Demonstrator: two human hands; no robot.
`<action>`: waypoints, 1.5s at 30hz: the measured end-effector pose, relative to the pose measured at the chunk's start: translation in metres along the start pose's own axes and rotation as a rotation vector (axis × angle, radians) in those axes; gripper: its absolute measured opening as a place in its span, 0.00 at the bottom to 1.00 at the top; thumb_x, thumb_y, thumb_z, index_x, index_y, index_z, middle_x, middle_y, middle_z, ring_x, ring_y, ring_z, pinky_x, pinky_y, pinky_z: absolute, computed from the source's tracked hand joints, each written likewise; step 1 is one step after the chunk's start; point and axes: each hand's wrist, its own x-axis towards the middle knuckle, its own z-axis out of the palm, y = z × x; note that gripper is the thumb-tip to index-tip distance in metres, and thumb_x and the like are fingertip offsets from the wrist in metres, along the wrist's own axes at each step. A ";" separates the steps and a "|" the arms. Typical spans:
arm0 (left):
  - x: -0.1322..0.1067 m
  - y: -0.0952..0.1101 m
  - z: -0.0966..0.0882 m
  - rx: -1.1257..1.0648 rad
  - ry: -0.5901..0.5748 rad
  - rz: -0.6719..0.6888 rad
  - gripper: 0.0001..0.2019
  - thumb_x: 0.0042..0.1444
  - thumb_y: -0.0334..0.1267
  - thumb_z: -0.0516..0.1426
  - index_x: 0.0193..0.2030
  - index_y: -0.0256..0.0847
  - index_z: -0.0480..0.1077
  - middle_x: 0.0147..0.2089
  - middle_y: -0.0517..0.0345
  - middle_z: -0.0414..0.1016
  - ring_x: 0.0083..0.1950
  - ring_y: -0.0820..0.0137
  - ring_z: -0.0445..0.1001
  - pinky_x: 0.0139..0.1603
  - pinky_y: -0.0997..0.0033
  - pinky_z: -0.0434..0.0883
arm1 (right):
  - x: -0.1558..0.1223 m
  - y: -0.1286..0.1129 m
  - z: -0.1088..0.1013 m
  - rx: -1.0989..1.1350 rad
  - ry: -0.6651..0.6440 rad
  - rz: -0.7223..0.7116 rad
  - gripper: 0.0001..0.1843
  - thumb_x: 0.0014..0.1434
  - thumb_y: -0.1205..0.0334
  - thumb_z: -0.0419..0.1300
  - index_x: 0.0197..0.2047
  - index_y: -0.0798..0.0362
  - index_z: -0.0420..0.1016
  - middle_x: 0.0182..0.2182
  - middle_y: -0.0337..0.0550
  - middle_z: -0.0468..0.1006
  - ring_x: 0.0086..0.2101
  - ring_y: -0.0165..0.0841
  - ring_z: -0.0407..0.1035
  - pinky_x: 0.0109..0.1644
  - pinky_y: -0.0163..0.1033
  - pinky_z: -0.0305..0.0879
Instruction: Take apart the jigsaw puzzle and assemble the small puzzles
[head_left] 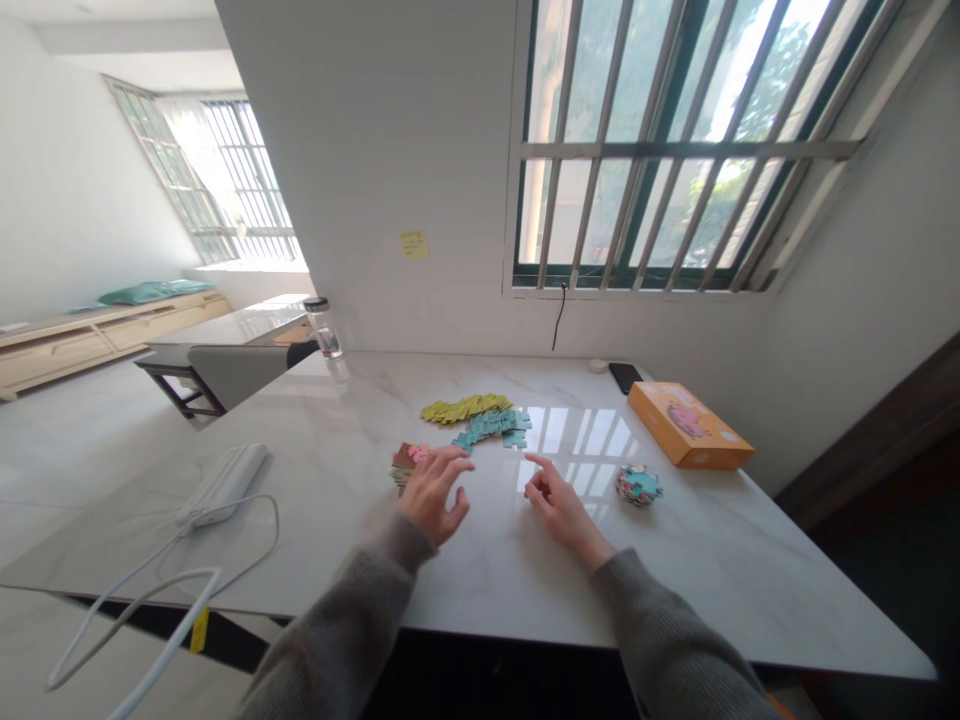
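My left hand (437,493) is open, its fingers spread and thumb apart, with nothing visible in it. It hovers by a stack of pink and brown jigsaw puzzle pieces (405,458) and hides part of that stack. My right hand (559,508) is over the white table, index finger stretched forward and the other fingers curled; I see nothing in it. Beyond the hands lie a row of overlapping yellow puzzle pieces (465,408) and, in front of it, a row of blue puzzle pieces (491,427). Right of my right hand is a round pile of mixed puzzle pieces (639,485).
An orange box (690,425) lies at the right, with a black phone (624,377) behind it. On the left, a white power strip (225,483) trails a cable over the edge of the marble-patterned table (337,560). A clear bottle (324,328) stands at the far left corner.
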 end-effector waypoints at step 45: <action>0.072 -0.023 0.118 0.006 -0.289 -0.460 0.21 0.51 0.26 0.55 0.54 0.40 0.68 0.50 0.51 0.76 0.51 0.60 0.71 0.54 0.63 0.68 | 0.009 0.010 -0.010 -0.154 0.145 -0.013 0.18 0.62 0.60 0.51 0.54 0.51 0.68 0.28 0.38 0.71 0.26 0.31 0.64 0.32 0.36 0.61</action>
